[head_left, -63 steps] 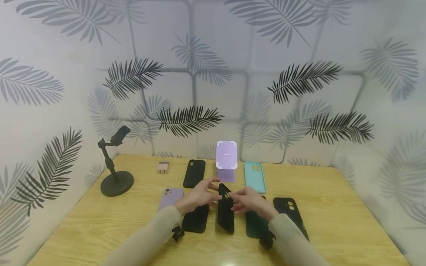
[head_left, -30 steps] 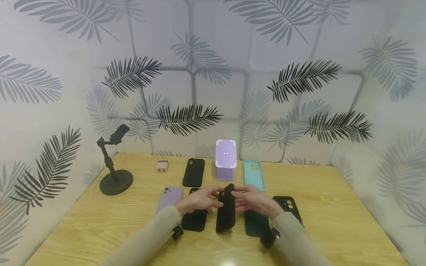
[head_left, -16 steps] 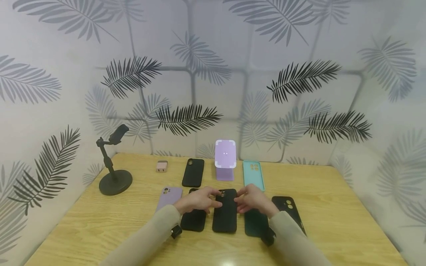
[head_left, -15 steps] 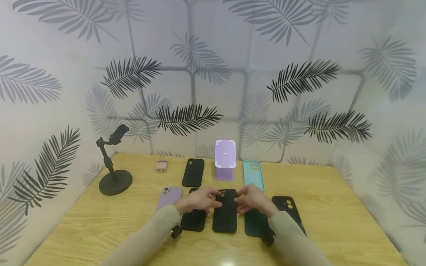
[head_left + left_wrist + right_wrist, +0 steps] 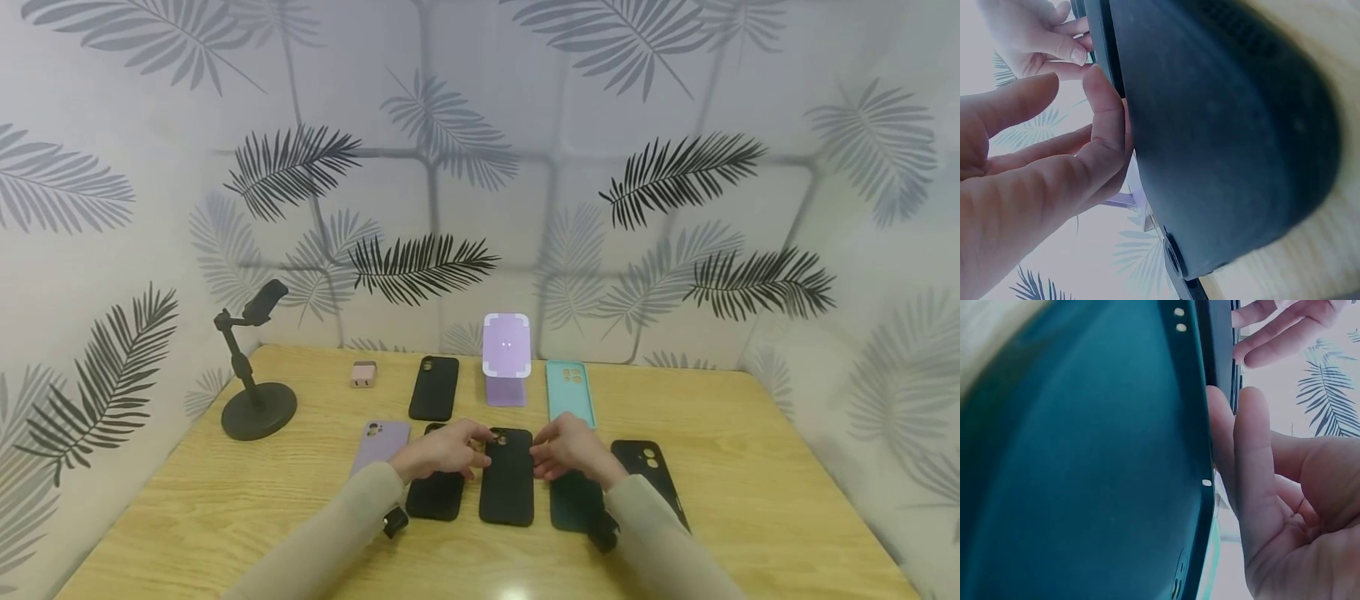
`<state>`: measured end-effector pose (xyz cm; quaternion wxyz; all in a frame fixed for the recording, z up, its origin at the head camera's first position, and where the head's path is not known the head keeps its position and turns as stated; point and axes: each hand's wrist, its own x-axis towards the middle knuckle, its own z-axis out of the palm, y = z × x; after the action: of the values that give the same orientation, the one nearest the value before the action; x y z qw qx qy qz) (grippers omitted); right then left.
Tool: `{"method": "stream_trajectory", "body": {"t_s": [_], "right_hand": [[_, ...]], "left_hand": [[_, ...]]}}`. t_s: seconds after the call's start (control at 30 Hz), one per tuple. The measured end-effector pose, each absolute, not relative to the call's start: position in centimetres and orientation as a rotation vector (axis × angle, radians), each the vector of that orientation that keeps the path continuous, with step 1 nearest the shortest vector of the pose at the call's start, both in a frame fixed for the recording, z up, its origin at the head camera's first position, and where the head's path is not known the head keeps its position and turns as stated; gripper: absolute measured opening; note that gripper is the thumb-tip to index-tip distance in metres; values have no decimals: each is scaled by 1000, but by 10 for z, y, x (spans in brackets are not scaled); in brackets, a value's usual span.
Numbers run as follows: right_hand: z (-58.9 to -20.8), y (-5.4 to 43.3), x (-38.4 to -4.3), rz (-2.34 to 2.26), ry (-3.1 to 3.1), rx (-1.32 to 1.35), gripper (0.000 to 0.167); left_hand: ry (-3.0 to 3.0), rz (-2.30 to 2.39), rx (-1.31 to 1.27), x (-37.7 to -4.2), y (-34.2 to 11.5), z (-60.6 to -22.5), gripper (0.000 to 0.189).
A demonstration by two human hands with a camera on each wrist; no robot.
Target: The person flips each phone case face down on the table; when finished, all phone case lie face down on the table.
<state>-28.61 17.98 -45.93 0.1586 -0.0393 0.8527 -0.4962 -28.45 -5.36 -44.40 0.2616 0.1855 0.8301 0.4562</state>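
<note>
In the head view a black phone case [image 5: 507, 482] lies flat on the wooden table, its camera cutouts at the far left corner. My left hand [image 5: 447, 448] hovers at its left edge with loosely bent fingers, over another black phone case [image 5: 437, 495]. Just off the opposite edge is my right hand [image 5: 572, 447], above a dark green phone case [image 5: 576, 502]. Both wrist views show empty space between thumb and fingers: the left thumb [image 5: 1025, 100] stands apart from its index finger, and the right fingers [image 5: 1254, 440] hold nothing.
Around the hands lie a lilac phone case [image 5: 381, 444], a turquoise one [image 5: 570, 392] and two more black ones [image 5: 434, 389]. Behind them stand a purple phone stand [image 5: 507, 346] and a pink charger [image 5: 363, 375]. A black stand [image 5: 258, 408] occupies the left side.
The black phone case, earlier held tilted up on edge between both hands, now lies flat on the table. Both hands have let go of it and moved slightly apart.
</note>
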Motion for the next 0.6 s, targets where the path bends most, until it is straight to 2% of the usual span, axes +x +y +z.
{"method": "stream_trajectory", "body": {"t_s": [0.2,0.33,0.6], "right_hand": [[-457,194,-287,-1509,2401,-169,31],[-453,209,-283,-1545,2401,-198,35],[-441,243,-269,-1531,2473,-239,33]], "left_hand": [[2265,1270,527,-284,-51,-440,45],[2305,1336,548,-283,-43,-442,37],[2262,1489,604,-274,-15,-447,36]]}}
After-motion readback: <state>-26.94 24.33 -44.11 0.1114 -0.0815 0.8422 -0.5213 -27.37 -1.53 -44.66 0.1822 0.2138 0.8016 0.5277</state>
